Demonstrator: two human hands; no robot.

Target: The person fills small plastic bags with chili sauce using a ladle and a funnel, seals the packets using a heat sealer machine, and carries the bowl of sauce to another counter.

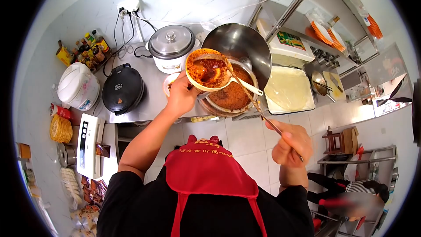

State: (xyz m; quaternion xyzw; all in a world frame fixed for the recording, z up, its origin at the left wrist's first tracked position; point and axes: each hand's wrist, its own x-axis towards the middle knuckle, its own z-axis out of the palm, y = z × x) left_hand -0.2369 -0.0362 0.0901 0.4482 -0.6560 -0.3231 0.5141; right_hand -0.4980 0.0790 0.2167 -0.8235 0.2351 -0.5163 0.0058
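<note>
My left hand (181, 95) grips the side of a yellow bowl (193, 82) that holds red, oily sauce. The bowl is tilted above the counter. My right hand (293, 145) is closed around the handle of a long metal ladle (268, 122), whose head dips into the sauce. A white-handled utensil (248, 86) extends to the right of the bowl. Below and to the right stands a pot (250, 75) of reddish-brown sauce, partly hidden by the bowl. Behind it leans a large steel wok (237, 38). Part of a small white bowl (167, 85) shows beside my left hand.
A rice cooker (171, 46) and black round appliance (123, 89) stand left on the counter (151, 109). A tray (289, 90) lies to the right, below metal shelving (298, 4). Another person (357, 197) is at the lower right.
</note>
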